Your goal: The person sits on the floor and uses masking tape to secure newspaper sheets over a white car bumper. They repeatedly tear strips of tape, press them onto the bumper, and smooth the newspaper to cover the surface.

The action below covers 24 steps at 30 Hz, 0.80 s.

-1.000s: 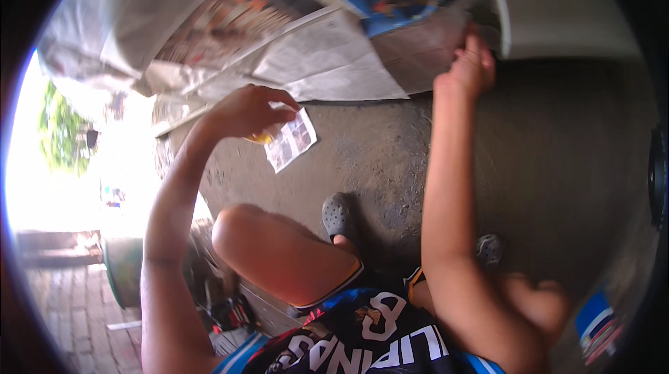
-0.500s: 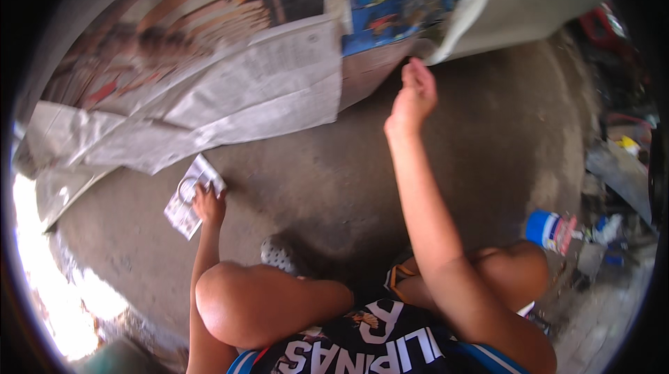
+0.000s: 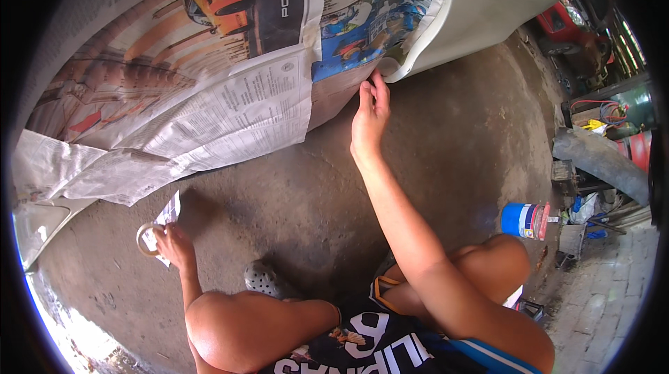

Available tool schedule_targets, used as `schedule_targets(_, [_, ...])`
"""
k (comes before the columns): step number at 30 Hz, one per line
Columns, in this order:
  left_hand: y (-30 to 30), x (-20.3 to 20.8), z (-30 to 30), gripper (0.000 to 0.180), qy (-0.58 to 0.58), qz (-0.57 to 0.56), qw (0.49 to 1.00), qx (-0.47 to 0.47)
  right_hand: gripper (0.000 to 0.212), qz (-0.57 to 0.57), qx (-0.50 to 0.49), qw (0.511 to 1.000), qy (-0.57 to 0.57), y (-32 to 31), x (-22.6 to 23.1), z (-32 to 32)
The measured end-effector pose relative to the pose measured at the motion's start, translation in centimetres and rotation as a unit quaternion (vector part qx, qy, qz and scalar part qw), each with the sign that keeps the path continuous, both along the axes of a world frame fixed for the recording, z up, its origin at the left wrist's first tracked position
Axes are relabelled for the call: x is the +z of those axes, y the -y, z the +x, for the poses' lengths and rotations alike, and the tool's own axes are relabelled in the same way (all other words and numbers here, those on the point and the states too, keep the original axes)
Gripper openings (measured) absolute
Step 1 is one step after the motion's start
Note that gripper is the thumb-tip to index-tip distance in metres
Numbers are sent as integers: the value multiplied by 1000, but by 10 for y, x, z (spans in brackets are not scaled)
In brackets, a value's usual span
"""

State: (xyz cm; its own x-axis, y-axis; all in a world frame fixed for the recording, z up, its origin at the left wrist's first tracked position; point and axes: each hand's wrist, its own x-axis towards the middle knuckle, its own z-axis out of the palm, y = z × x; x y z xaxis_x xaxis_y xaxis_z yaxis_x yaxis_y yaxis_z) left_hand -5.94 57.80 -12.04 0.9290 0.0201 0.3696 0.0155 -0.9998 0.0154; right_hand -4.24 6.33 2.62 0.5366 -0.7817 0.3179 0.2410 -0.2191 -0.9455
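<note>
A car body panel (image 3: pixel 488 19) fills the upper part of the view, its curved wheel-arch edge lined with newspaper (image 3: pixel 237 106). My right hand (image 3: pixel 371 120) reaches up to the low end of that arch. Its fingertips touch the rolled lip beside the newspaper's lower edge, thumb and fingers stretched out and somewhat apart; the tips are partly hidden. Down at the left, my left hand (image 3: pixel 178 245) is closed on a roll of masking tape (image 3: pixel 142 239) together with a folded piece of newspaper (image 3: pixel 169 208), held just above the floor.
Bare concrete floor (image 3: pixel 279 186) lies under the car. A blue-and-white can (image 3: pixel 519 221) is beside my right knee. Farther right are a grey curved panel (image 3: pixel 599 161), cables, and assorted clutter. A red vehicle (image 3: pixel 561 26) stands at the upper right.
My right hand has come up against the arch lip beside the newspaper. My left hand has lifted the tape roll and paper, now seen edge-on. The whole view has shifted somewhat.
</note>
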Motion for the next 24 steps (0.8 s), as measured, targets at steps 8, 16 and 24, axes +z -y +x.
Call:
schedule_targets(8, [-30,63,-45,20,22,-13,994,107,50,197,-50,978,-44,11,-21,12])
schedule_targets(16, [41,145,-65,13,-241,-115,963,-48,34,147,-59,987,-3,30,-39,13])
schedule_targets(24, [153,230,-9,20,-569,-124,663,-471,19,-199,79,872,-441,98,77,-20])
